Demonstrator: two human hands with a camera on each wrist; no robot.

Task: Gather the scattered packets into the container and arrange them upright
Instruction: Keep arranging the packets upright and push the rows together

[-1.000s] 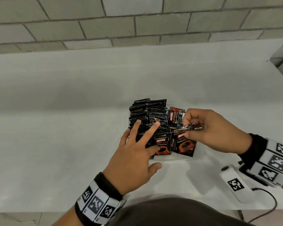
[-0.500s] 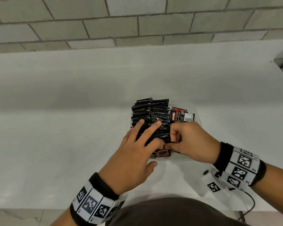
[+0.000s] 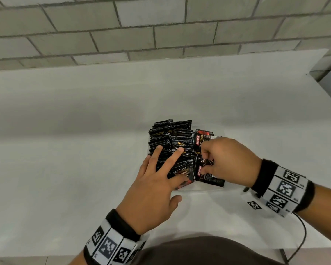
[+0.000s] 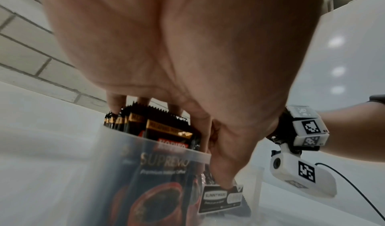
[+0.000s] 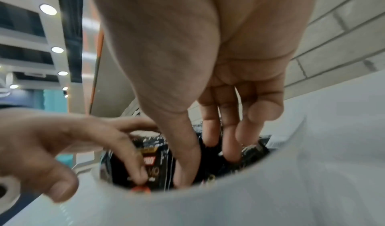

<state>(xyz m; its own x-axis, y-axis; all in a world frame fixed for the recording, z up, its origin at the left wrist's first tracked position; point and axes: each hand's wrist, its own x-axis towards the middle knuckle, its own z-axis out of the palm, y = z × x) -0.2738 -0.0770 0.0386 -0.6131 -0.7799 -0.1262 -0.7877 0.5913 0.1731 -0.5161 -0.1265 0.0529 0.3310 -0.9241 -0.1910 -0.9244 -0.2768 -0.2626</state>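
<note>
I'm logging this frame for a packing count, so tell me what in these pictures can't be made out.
- Number of black coffee packets in the clear plastic container: head view, left hand and right hand cover the near rows.
- Right hand's fingers: whether they pinch a packet; the right wrist view is blurred and the container's rim cuts it off.
- Small print on the container's white label: left wrist view, blurred.

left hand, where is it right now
In the head view the left hand lies left of centre, fingers spread straight over the upright coffee packets in the clear container, just left of the right hand.
</note>
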